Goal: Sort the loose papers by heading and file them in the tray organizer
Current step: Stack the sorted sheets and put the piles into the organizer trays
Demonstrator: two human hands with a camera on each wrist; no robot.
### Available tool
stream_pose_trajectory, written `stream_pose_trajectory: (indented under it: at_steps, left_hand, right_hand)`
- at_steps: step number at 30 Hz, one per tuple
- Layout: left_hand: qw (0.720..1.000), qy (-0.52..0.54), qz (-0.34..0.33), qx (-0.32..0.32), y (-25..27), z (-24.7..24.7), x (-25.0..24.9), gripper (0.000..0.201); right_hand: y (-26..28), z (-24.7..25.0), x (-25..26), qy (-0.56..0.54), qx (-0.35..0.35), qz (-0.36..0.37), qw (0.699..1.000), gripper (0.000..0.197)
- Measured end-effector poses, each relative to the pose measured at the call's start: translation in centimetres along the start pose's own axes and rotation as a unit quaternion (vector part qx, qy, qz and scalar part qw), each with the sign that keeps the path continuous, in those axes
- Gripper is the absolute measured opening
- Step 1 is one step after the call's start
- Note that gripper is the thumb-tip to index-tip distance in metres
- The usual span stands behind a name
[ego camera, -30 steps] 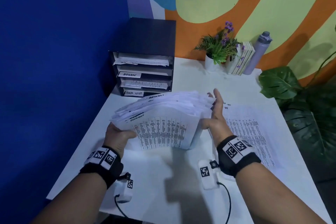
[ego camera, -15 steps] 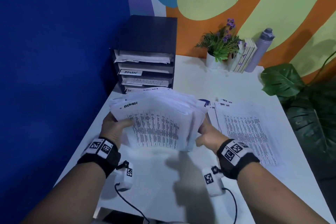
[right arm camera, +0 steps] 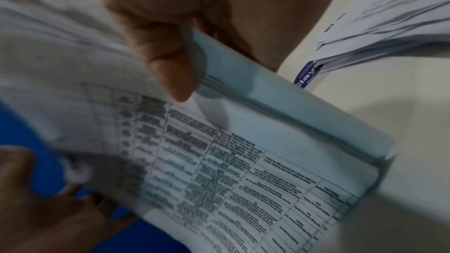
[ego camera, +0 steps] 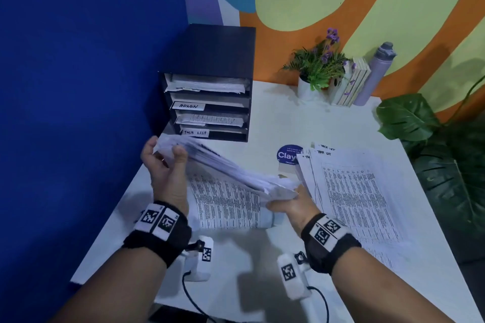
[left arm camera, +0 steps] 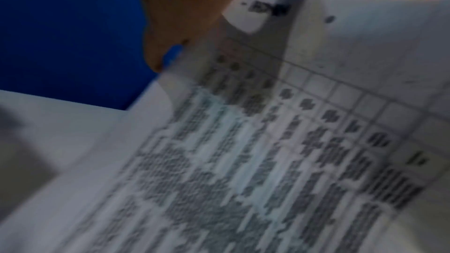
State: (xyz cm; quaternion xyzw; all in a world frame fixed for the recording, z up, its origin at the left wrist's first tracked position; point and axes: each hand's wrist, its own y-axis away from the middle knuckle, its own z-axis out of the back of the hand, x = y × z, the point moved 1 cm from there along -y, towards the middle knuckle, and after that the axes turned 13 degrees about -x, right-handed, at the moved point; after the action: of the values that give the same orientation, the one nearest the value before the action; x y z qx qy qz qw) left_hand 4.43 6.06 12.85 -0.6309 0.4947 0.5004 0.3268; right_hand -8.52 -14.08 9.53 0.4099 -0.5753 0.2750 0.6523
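while the left hand [ego camera: 168, 165] pinches one end, the right hand [ego camera: 291, 204] grips the other of a paper stack [ego camera: 231, 173] (printed tables) above the table [ego camera: 288, 118].

I see a thick stack [ego camera: 231, 173] of thin matt white paper, printed with grey tables, soft enough to bend and sag. A second pile [ego camera: 359, 191] of the same matt printed paper lies flat. My table [ego camera: 301, 118] looks smooth, white and faintly sheeny. The organizer [ego camera: 217, 47] has a dark, matt finish, wood-like though I cannot tell for sure, with white paper labels [ego camera: 187, 105]. The sticker [ego camera: 286, 155] looks glossy blue. The bottle [ego camera: 375, 73] is matt lilac. My wristbands [ego camera: 160, 233] are black cloth.
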Motion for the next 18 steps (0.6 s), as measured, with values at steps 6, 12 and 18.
stream_pose_trajectory:
  at_steps: [6,12,18]
  left_hand:
    - [0.994,-0.063,-0.092,0.005,0.9,-2.3,-1.6,0.058]
    - [0.988,-0.052,-0.147,-0.003,1.3,-2.7,-2.1,0.006]
    - [0.965,-0.131,0.009,0.228,-0.8,1.9,1.3,0.092]
  right_hand:
    - [0.5,1.6,-0.6,-0.030,0.031,-0.011,0.999,0.049]
    - [0.5,0.4,-0.1,-0.070,-0.052,-0.006,0.996,0.036]
    - [-0.1,0.8,0.4,-0.092,-0.119,-0.011,0.989,0.039]
